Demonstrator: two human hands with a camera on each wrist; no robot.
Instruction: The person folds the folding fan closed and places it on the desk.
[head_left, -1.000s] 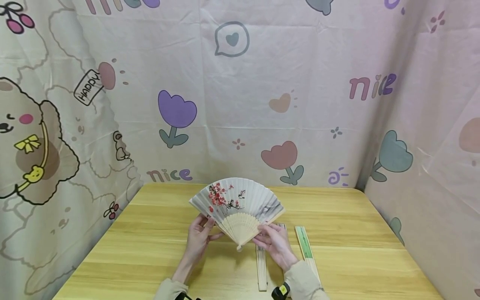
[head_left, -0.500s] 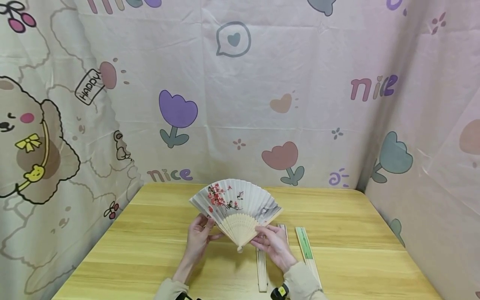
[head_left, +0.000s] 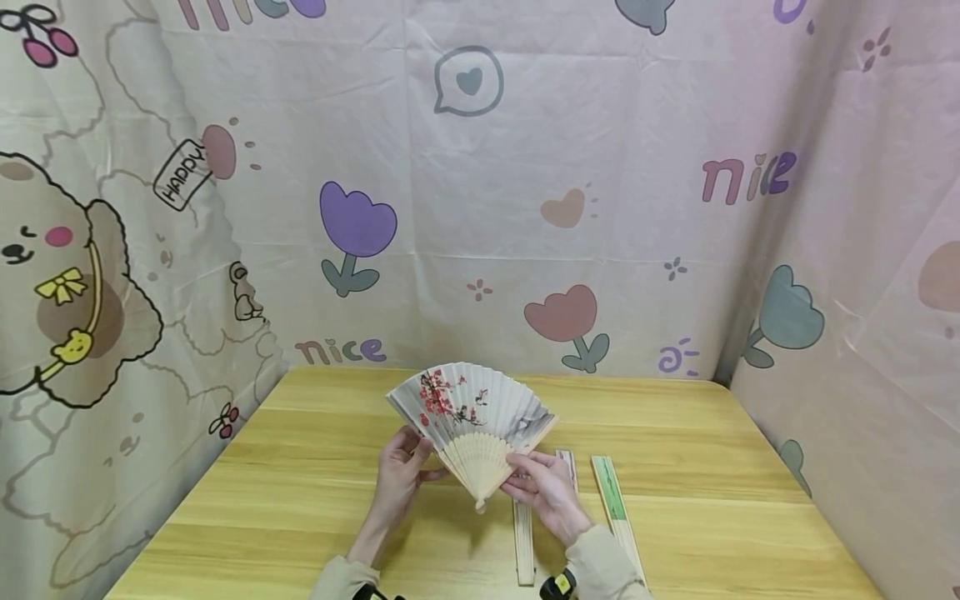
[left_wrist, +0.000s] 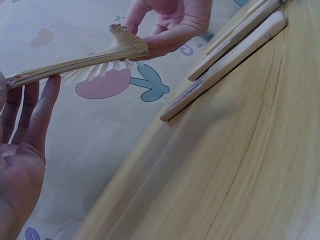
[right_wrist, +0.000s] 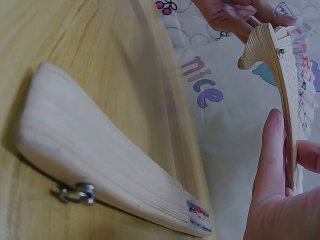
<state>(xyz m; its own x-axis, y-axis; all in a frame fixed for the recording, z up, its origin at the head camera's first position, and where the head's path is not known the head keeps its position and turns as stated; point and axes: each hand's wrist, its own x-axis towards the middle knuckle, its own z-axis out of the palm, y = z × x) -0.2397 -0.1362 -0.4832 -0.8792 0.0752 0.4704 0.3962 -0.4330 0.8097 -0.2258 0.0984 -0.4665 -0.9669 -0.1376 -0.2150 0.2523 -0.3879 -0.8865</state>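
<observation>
Spread out above the table is a folding fan (head_left: 480, 417), its pale leaf printed with red blossoms and small birds over light wooden ribs. My left hand (head_left: 401, 471) pinches its left outer rib, thumb in front and fingers behind. On the other side my right hand (head_left: 547, 492) pinches the right outer rib near the lower half. The left wrist view shows the fan (left_wrist: 75, 65) nearly edge-on between both hands. In the right wrist view, its ribs (right_wrist: 280, 75) gather at a metal pivot, with my right thumb and fingers on either face.
Several folded fans lie on the wooden table (head_left: 262, 517): one (head_left: 523, 542) below the right hand, one partly hidden behind it (head_left: 566, 467), and a green-tipped one (head_left: 613, 500) further right. A printed cloth (head_left: 465, 167) hangs around the back and sides.
The fan's spread has narrowed a little, its right edge coming inward with the right hand. Both hands keep their hold, and the fan sits slightly lower in view.
</observation>
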